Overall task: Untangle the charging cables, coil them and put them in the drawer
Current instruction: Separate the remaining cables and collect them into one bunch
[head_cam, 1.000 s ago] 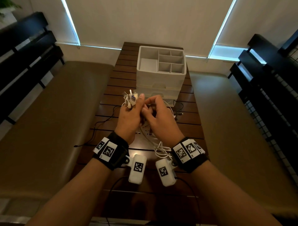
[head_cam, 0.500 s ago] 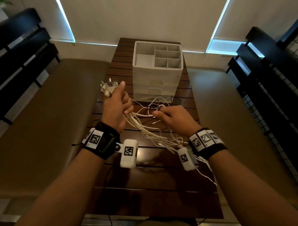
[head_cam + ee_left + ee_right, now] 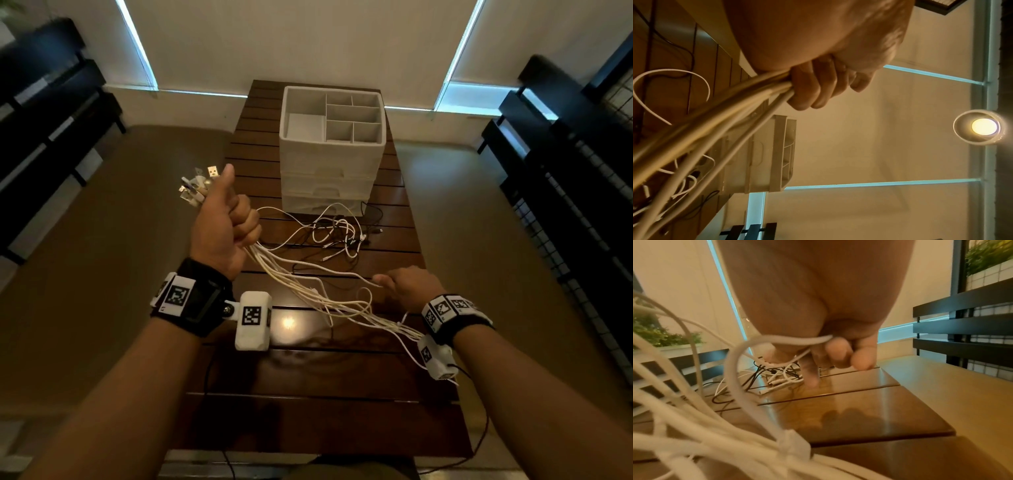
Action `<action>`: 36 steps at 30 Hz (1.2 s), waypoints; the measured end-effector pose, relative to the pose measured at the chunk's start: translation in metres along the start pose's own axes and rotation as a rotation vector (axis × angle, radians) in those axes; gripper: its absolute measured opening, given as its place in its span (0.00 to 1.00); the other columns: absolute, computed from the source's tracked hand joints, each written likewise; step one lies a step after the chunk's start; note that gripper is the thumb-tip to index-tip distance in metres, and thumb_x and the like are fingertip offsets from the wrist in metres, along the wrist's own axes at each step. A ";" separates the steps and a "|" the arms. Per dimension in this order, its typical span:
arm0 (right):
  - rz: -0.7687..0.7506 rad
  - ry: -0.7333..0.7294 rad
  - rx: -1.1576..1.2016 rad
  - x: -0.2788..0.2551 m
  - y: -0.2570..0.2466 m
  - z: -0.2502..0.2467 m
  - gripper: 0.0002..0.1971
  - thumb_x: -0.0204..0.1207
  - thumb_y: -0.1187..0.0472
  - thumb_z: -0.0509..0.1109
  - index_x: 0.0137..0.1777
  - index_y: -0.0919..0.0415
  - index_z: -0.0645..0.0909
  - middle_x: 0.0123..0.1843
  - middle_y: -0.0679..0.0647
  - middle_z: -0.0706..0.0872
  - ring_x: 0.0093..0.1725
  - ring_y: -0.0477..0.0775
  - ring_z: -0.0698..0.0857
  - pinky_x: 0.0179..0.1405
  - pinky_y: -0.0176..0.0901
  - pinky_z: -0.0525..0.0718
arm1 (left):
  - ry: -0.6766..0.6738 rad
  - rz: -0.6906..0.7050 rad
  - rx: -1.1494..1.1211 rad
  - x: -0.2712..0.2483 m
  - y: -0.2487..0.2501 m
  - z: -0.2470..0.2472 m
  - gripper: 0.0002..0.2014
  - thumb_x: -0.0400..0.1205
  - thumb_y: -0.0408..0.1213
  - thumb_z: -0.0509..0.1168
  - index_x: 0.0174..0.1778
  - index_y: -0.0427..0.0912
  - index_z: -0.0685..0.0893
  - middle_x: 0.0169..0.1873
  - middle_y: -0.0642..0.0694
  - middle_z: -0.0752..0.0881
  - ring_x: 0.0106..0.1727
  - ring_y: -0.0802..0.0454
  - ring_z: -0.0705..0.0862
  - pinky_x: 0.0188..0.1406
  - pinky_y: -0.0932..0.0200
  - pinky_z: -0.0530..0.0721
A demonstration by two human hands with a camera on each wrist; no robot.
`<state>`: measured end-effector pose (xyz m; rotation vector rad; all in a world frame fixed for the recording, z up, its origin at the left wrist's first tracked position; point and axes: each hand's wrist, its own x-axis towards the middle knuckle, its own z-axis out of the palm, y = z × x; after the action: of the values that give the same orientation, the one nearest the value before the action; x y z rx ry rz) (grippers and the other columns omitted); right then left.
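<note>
My left hand [image 3: 222,222] is raised at the table's left and grips a bundle of white charging cables [image 3: 308,291], their USB plugs [image 3: 197,186] fanning out above the fist. In the left wrist view the fingers [image 3: 809,87] curl round the white cables [image 3: 715,116]. The strands sag rightwards towards my right wrist. My right hand [image 3: 407,286] hovers low over the table and holds a white cable [image 3: 789,339] between thumb and fingers. A tangle of white and black cables [image 3: 337,231] lies in front of the white drawer unit [image 3: 330,161], whose drawers are closed.
The dark slatted wooden table [image 3: 325,421] runs away from me, with tan benches [image 3: 85,274] on both sides. Black slatted racks [image 3: 565,137] stand at far left and right. A thin black cable [image 3: 479,438] trails off the table's near right edge.
My hands have drawn apart: the left rose and moved left with the plug ends, the right slid back and right along the cables, stretching the strands out between them.
</note>
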<state>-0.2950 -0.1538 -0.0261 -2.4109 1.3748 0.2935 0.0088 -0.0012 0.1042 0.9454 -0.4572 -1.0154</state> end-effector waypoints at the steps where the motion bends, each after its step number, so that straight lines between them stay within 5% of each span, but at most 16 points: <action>1: 0.017 0.025 0.054 0.001 0.002 0.001 0.27 0.87 0.31 0.55 0.33 0.47 0.75 0.38 0.51 0.84 0.40 0.58 0.85 0.42 0.51 0.83 | 0.014 0.001 -0.016 0.001 0.001 -0.002 0.29 0.91 0.53 0.61 0.25 0.52 0.63 0.18 0.56 0.59 0.17 0.58 0.56 0.14 0.64 0.57; 5: 0.156 0.169 0.701 0.005 0.012 -0.002 0.24 0.82 0.43 0.74 0.42 0.66 0.77 0.33 0.57 0.82 0.26 0.56 0.83 0.24 0.46 0.83 | 0.028 -0.001 0.009 0.004 0.000 -0.011 0.28 0.91 0.50 0.62 0.25 0.51 0.62 0.17 0.55 0.59 0.16 0.58 0.56 0.13 0.64 0.57; 9: 0.160 0.171 0.951 0.013 0.009 -0.010 0.14 0.85 0.59 0.75 0.53 0.69 0.76 0.35 0.56 0.79 0.22 0.51 0.79 0.19 0.46 0.85 | 0.056 -0.016 0.033 0.005 -0.009 -0.017 0.27 0.91 0.49 0.62 0.28 0.51 0.60 0.17 0.54 0.59 0.16 0.58 0.55 0.13 0.64 0.56; 13: 0.078 0.237 0.580 0.024 0.018 -0.011 0.09 0.84 0.56 0.74 0.53 0.62 0.84 0.45 0.52 0.86 0.42 0.54 0.85 0.38 0.47 0.83 | 0.087 -0.015 0.031 0.010 -0.008 -0.028 0.26 0.92 0.49 0.62 0.28 0.51 0.60 0.17 0.55 0.59 0.16 0.58 0.55 0.13 0.64 0.54; 16: 0.082 0.133 0.100 0.021 0.029 -0.005 0.13 0.88 0.48 0.67 0.45 0.53 0.85 0.41 0.52 0.86 0.44 0.57 0.87 0.42 0.50 0.84 | 0.093 -0.013 0.027 0.011 -0.007 -0.030 0.27 0.91 0.50 0.62 0.28 0.51 0.59 0.17 0.55 0.58 0.16 0.58 0.54 0.12 0.64 0.54; 19: 0.095 -0.086 -0.039 0.020 0.029 0.008 0.13 0.89 0.54 0.64 0.42 0.51 0.84 0.43 0.51 0.86 0.47 0.58 0.87 0.45 0.48 0.81 | 0.094 -0.009 0.030 0.011 -0.010 -0.026 0.28 0.91 0.50 0.62 0.28 0.51 0.59 0.17 0.54 0.58 0.16 0.58 0.54 0.13 0.63 0.53; 22: 0.108 -0.163 -0.201 0.020 0.014 0.012 0.09 0.87 0.58 0.64 0.58 0.52 0.86 0.59 0.57 0.86 0.61 0.62 0.86 0.63 0.58 0.84 | 0.088 -0.010 0.054 0.012 -0.015 -0.022 0.28 0.91 0.50 0.62 0.29 0.50 0.57 0.17 0.54 0.58 0.16 0.57 0.54 0.14 0.63 0.53; 26: 0.051 0.095 -0.273 0.027 -0.011 -0.003 0.17 0.85 0.63 0.62 0.71 0.53 0.81 0.71 0.60 0.77 0.73 0.66 0.76 0.70 0.66 0.77 | 0.083 -0.017 0.063 0.012 -0.017 -0.018 0.27 0.91 0.50 0.63 0.30 0.51 0.57 0.18 0.54 0.58 0.17 0.57 0.54 0.14 0.62 0.52; 29: -0.041 0.243 -0.019 0.041 -0.031 -0.013 0.15 0.83 0.63 0.64 0.66 0.54 0.84 0.66 0.61 0.79 0.65 0.66 0.81 0.65 0.61 0.82 | 0.064 -0.020 0.071 0.008 -0.019 -0.013 0.26 0.91 0.49 0.62 0.30 0.51 0.58 0.18 0.54 0.58 0.17 0.57 0.54 0.16 0.61 0.51; 32: 0.049 0.307 0.381 0.066 -0.037 -0.016 0.10 0.83 0.63 0.66 0.60 0.57 0.85 0.62 0.61 0.85 0.61 0.64 0.86 0.61 0.51 0.82 | 0.034 -0.032 0.079 0.004 -0.024 -0.006 0.28 0.92 0.49 0.62 0.27 0.50 0.59 0.18 0.53 0.57 0.17 0.57 0.54 0.16 0.61 0.51; 36: 0.323 0.355 0.810 0.098 -0.025 -0.008 0.24 0.81 0.63 0.72 0.77 0.58 0.76 0.70 0.62 0.81 0.65 0.66 0.85 0.53 0.56 0.91 | -0.004 -0.050 0.110 0.000 -0.032 -0.003 0.29 0.92 0.50 0.61 0.24 0.49 0.60 0.17 0.53 0.58 0.16 0.57 0.55 0.16 0.62 0.51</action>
<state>-0.2242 -0.2227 -0.0473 -1.6081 1.6147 -0.5479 -0.0052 -0.0058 0.0761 1.0576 -0.4991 -1.0459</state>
